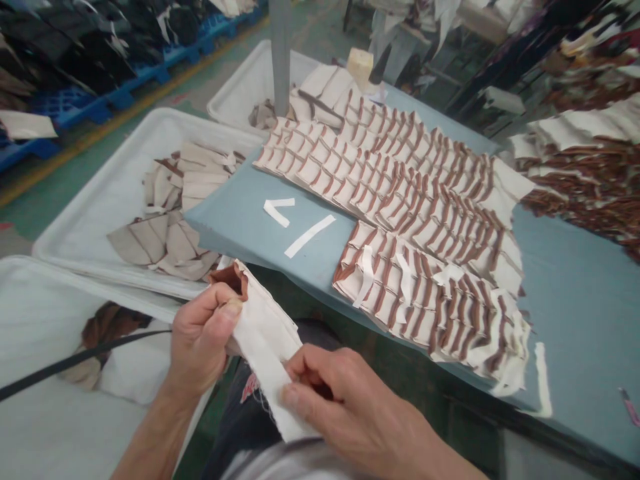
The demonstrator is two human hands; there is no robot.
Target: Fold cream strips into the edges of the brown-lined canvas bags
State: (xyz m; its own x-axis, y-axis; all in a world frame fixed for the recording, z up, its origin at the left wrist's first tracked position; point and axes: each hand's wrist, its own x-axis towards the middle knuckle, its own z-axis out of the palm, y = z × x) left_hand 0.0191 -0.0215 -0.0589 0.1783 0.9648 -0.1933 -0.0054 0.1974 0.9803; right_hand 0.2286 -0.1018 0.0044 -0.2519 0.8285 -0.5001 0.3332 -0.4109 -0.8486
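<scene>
Between my hands is a cream fabric piece (267, 333) with a brown inner side showing at its top corner. My left hand (203, 333) pinches that upper corner. Lower down, my right hand (340, 393) grips the piece's edge between thumb and fingers. Loose threads hang from its lower left side. Beyond my hands, a blue-covered table (230, 220) bears overlapping rows of cream-and-brown folded fabric pieces (400, 180). A nearer stack (390, 280) has white strips lying across it.
White strips (310, 235) lie on the table's left part. White plastic bins (90, 193) with fabric pieces (165, 233) stand at the left. A grey post (280, 60) rises behind the table. Blue pallets (75, 107) hold dark bundles at the back left. More brown-and-cream stacks (590, 160) are at the right.
</scene>
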